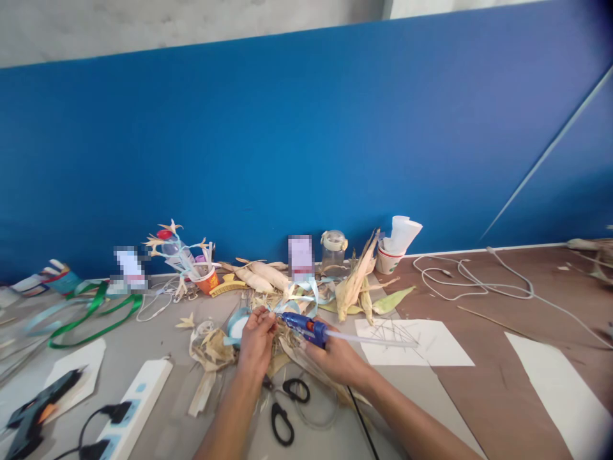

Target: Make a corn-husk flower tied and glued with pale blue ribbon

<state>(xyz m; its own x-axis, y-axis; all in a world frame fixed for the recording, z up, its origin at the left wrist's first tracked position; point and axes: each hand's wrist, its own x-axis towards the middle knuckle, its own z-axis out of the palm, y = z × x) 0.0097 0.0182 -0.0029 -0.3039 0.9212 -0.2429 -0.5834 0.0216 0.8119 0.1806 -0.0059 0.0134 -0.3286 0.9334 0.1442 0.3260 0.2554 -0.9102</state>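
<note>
My right hand (335, 358) is wrapped round a blue hot glue gun (301, 324), whose nozzle points left. A long clear glue stick (368, 337) sticks out of its back end. Close to the nozzle, my left hand (257, 335) is closed in a pinch; the small thing between its fingertips is too hidden to name. A roll of light blue ribbon (237, 326) lies just left of that hand. Dry corn husks (211, 348) are strewn under and around both hands. Black-handled scissors (282, 418) rest on the table below them.
A power strip (138, 409) and a black glue gun (43, 409) lie at the left, near green ribbon (96, 319). Behind are a glass jar (334, 252), a paper cup (389, 260) and corn husks (357, 281). Thin wires lie on white paper (445, 345), right.
</note>
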